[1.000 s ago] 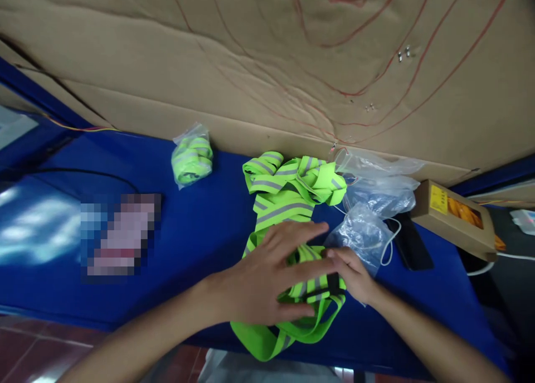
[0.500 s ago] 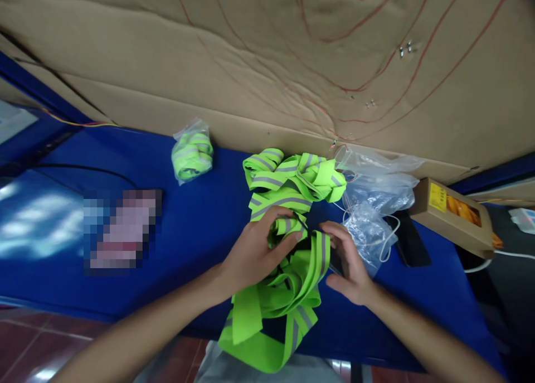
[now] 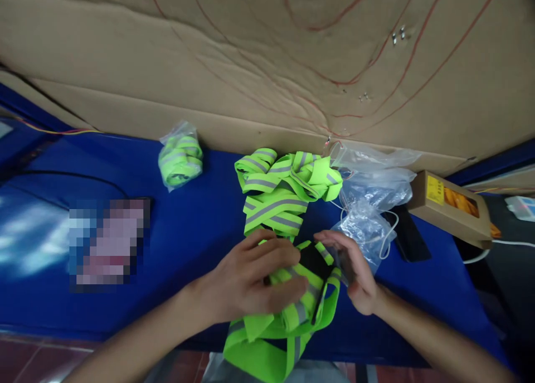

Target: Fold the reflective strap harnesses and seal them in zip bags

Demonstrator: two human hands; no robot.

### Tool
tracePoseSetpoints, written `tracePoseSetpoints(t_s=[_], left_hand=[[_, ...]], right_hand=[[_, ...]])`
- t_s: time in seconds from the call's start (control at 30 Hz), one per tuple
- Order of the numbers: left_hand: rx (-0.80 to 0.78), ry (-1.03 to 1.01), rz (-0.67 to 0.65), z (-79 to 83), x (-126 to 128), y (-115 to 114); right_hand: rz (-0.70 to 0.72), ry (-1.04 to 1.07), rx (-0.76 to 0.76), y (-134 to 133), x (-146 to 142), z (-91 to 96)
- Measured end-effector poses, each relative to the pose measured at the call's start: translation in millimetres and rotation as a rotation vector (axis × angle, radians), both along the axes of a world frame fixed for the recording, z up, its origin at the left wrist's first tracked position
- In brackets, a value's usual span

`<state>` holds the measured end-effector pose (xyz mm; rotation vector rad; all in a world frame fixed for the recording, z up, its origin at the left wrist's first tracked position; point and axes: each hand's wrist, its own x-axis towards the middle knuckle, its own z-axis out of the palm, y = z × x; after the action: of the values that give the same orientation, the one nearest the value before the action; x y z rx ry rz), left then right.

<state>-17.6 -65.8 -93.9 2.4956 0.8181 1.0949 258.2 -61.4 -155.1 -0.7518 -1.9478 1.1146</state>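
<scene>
A loose pile of neon green straps with grey reflective stripes [image 3: 303,310] lies at the table's front edge, one loop hanging over it. Over its left side is my left hand [image 3: 254,277], slightly blurred, thumb and fingers apart above the straps. A black piece [image 3: 314,260] shows among the bands. My right hand [image 3: 355,271] is at the pile's right side, fingers stretched and parted from the thumb. Its fingertips are near a short green end; whether they touch it is hard to tell. Behind my hands, more green straps [image 3: 276,204] lie in a heap.
A clear bag of green straps [image 3: 180,157] stands at the back left of the blue table [image 3: 217,204]. Clear plastic bags [image 3: 363,221], a white cable, a black phone-like slab [image 3: 412,238] and a cardboard box [image 3: 453,207] are at right. A pixelated object [image 3: 111,241] lies at left.
My left hand has moved down and left, its pinch loosened over the straps. The front bands have shifted and spread, exposing more black. My right hand stays beside them, now slightly lower.
</scene>
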Motion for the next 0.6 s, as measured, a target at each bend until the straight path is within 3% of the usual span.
tracePoseSetpoints(t_s=[0.1, 0.17, 0.23, 0.3, 0.37, 0.47, 0.53, 0.6], left_hand=[[0.006, -0.118, 0.071, 11.5, 4, -8], [0.139, -0.142, 0.087, 18.3, 3, -10], [0.235, -0.077, 0.116, 24.8, -3, -8], [0.234, 0.053, 0.171, 31.1, -15, -6], [0.290, 0.135, 0.228, 35.6, -28, -8], [0.370, 0.184, 0.300, 36.0, -46, -23], [0.273, 0.261, 0.311, 33.3, -54, -38], [0.078, 0.418, 0.265, 32.4, -60, -53]], right_hand=[[0.112, -0.117, -0.069, 6, -6, 30.9], [0.203, -0.149, -0.030, 11, -14, 47.9], [0.317, -0.163, -0.036, 15, -21, 58.1], [0.371, -0.225, -0.072, 17, -27, 62.5], [0.292, -0.318, -0.078, 18, -29, 63.8], [0.031, -0.373, 0.019, 18, -29, 63.8], [-0.112, -0.354, 0.094, 19, -27, 64.0], [-0.180, -0.327, 0.187, 20, -25, 65.9]])
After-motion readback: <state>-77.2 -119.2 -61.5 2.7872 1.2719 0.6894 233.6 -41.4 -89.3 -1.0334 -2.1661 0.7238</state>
